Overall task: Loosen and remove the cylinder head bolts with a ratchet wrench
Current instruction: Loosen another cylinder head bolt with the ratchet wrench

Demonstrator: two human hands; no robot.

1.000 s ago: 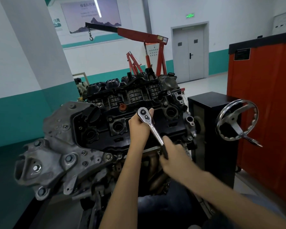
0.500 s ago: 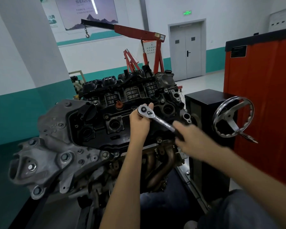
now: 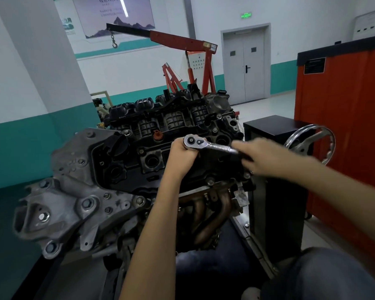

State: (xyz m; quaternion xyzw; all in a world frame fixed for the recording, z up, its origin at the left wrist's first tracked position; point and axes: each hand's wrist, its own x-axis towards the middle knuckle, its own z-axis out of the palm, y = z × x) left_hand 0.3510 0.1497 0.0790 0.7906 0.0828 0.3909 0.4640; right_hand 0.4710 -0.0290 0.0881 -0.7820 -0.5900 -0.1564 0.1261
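The job looks to be in its early part. The ratchet wrench (image 3: 206,144) sits on top of the engine (image 3: 121,169), near the middle of the black cover and towards its near edge. The bolt it is working on is hidden under the wrench head and the left hand (image 3: 182,153), so I cannot tell how far out it has come. Other bolt heads show along the cover's near edge, one of them (image 3: 210,182) just above the rusty exhaust pipes (image 3: 206,204), and they look seated. No loose bolts lie anywhere in view and the cover is in place, so most of the bolts seem left to do.

The left hand is curled under and around the round head of the wrench, steadying it over the bolt. The right hand (image 3: 262,158) is blurred with motion, but it appears wrapped around the dark grip at the far end of the handle.

The wrench lies nearly flat. Its long axis runs across the engine from left to right, dipping slightly at the handle end. The head is on the left with its selector face turned up, and the handle points right towards the steel handwheel (image 3: 310,146).
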